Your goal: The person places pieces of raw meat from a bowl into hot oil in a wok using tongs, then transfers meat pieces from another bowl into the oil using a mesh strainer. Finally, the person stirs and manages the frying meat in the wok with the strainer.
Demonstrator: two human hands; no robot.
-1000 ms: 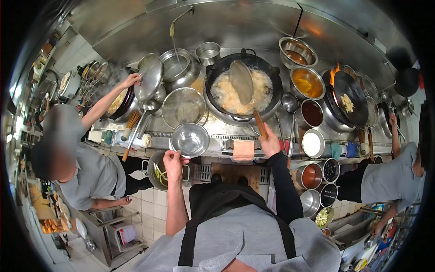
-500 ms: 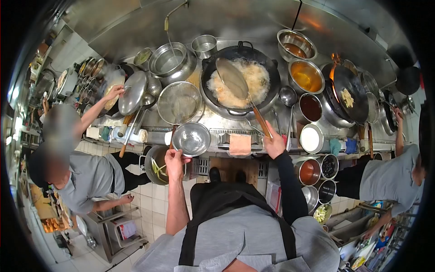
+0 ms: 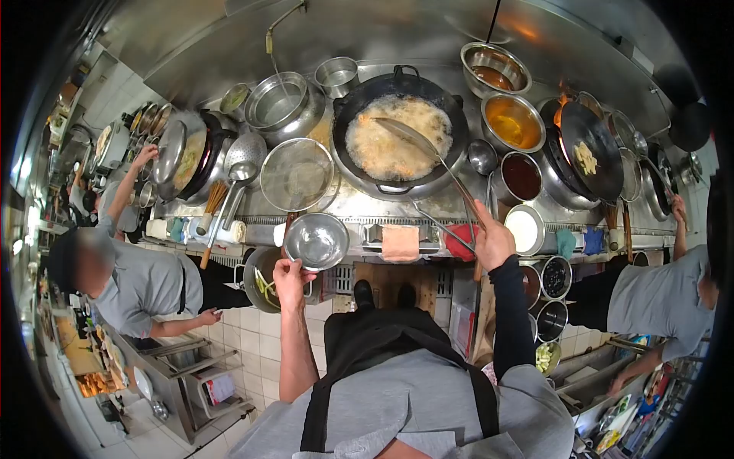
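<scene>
My left hand (image 3: 291, 281) pinches the near rim of a small shiny metal bowl (image 3: 316, 242), held level in front of the stove edge. Nothing shows inside the bowl. My right hand (image 3: 495, 243) is wrapped round the handle of a skimmer (image 3: 409, 136). Its round head is seen nearly edge-on, tilted over the large black wok (image 3: 348, 157). Pale golden food and foam (image 3: 382, 157) bubble in the oil there. Between the bowl and the wok lies a round mesh strainer (image 3: 297, 174). A ladle (image 3: 482, 157) rests just right of the wok.
Sauce containers (image 3: 522, 177) and an oil bowl (image 3: 513, 124) stand right of the wok. Flames rise beside another wok (image 3: 590, 157). A co-worker on the left holds a lid (image 3: 170, 153) over a steaming wok; another person works at the right. A folded cloth (image 3: 401, 243) hangs at the front edge.
My right hand has moved right and down slightly, turning the skimmer head from broad-faced to edge-on. The left co-worker's lid has moved left, uncovering more of the steaming wok.
</scene>
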